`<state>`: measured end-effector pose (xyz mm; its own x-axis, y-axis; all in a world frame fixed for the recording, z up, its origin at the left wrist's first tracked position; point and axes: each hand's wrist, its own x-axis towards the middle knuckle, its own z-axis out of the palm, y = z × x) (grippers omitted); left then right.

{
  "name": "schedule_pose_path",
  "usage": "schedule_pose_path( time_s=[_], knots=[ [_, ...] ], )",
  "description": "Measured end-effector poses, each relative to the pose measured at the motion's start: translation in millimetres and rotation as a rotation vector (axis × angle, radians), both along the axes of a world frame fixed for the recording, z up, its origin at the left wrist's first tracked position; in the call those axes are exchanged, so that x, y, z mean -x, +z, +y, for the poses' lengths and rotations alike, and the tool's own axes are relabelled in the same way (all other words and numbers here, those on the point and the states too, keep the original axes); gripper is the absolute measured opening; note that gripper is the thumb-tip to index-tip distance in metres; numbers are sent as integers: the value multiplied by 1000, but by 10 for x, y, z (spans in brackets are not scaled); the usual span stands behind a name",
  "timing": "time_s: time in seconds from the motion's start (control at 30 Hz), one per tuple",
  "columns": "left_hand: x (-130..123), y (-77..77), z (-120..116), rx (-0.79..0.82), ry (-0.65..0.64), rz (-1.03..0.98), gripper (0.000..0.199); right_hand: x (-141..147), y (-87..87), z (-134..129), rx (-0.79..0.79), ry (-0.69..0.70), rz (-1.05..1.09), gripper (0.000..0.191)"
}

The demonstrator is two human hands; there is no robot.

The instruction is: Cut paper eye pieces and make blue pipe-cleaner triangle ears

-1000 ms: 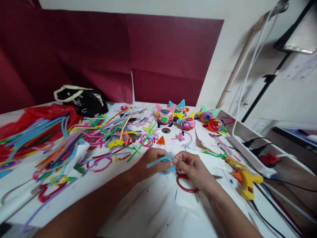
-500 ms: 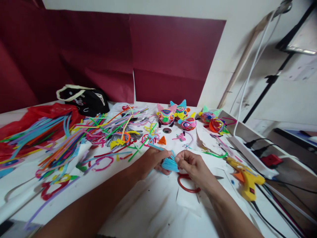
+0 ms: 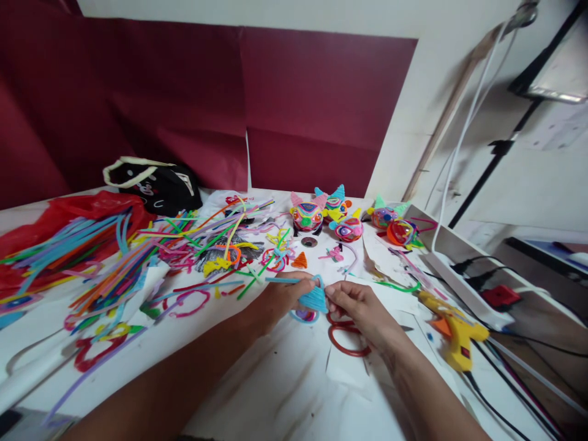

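Observation:
Near the middle of the table a small blue piece of wound pipe cleaner (image 3: 314, 299) is held between my two hands. My left hand (image 3: 290, 293) pinches its left side, and a loose blue length sticks out to the left above the fingers. The fingers of my right hand (image 3: 348, 298) are closed on its right edge. Just below the blue piece lies a small round multicoloured item (image 3: 307, 315), partly covered. Red-handled scissors (image 3: 351, 351) rest under and beside my right hand, their blades partly hidden.
Pipe cleaners (image 3: 103, 275) are heaped at the left, near a black bag (image 3: 160, 190). Colourful figures (image 3: 308, 215) stand at the back. An orange triangle (image 3: 300, 261) lies ahead of my hands. A yellow glue gun (image 3: 459, 337) and a power strip (image 3: 468, 294) are at the right.
The blue piece has turned in my fingers and its loose length now points more level to the left. My left fingers have shifted, uncovering the round item below.

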<state>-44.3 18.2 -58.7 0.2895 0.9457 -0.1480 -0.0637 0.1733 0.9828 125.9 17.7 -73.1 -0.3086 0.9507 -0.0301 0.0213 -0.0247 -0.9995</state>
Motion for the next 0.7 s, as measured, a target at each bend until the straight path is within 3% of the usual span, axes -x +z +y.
schedule_pose_path(
  time_s=[0.4, 0.7],
  knots=[
    [9, -68, 4, -94, -45, 85, 31, 36, -16, -15, 43, -22, 45, 26],
    [16, 11, 16, -88, 52, 106, 26, 37, -34, -10, 16, -90, 14, 21]
  ],
)
